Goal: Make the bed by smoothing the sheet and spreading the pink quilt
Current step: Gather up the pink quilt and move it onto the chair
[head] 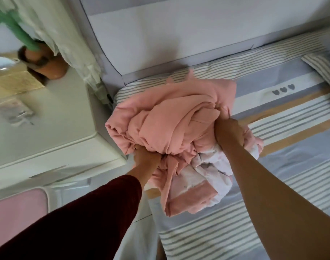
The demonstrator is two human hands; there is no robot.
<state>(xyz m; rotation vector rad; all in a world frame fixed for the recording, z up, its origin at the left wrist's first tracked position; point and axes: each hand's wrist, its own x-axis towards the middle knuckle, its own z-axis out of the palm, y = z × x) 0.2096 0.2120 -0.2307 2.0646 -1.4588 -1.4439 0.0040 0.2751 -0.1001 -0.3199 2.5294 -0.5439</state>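
Grey and white stripes run across the sheet (272,194), which covers the bed up to the pale headboard (160,34). On it the pink quilt (166,119) lies as a crumpled heap, at the corner where the headboard meets the left edge of the bed. Just beside this edge stands a white cabinet (57,128). The left hand (146,159), coming out of a dark red sleeve (85,212), has its fingers curled tightly around a bunch of the quilt at the near side of the heap. The right hand (228,132) grips the folds on the right side, its fingers closed and sunk into the cloth. A clay pot (48,66) stands on the cabinet. Three small grey hearts (282,90) mark the sheet.
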